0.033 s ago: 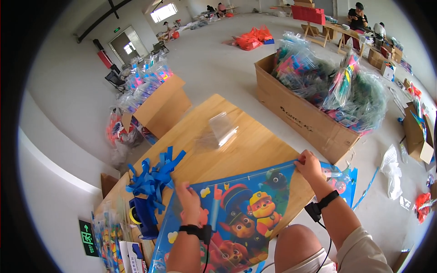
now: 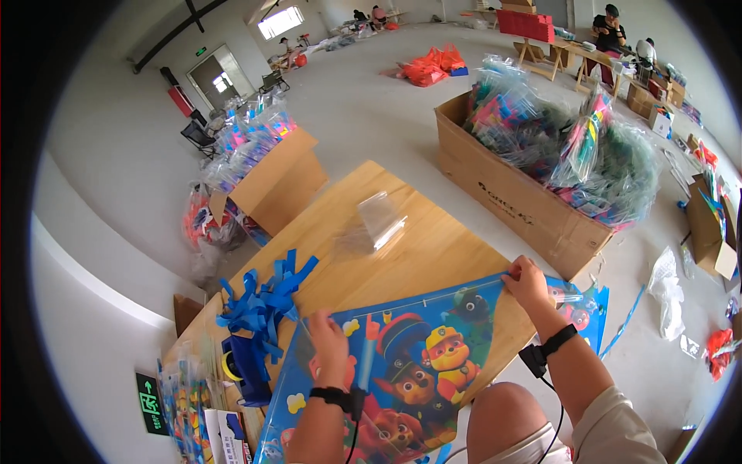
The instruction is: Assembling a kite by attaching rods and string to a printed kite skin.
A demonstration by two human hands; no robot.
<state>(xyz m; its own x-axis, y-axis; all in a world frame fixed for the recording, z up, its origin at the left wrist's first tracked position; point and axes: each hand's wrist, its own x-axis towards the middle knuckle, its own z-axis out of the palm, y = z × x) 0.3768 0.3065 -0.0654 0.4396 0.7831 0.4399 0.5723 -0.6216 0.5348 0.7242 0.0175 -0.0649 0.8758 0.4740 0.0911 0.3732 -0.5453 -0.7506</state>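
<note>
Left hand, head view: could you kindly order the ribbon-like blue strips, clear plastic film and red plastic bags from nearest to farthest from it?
1. Ribbon-like blue strips: just left of the left hand.
2. Clear plastic film: ahead, on the wooden table.
3. Red plastic bags: far ahead, on the floor.

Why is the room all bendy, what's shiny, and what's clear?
Head view: the fisheye lens bends straight edges; head view: glare whitens part of the clear plastic on the wooden table, and the far window glows white; head view: figures on the blue cartoon sheet show clearly.
</note>
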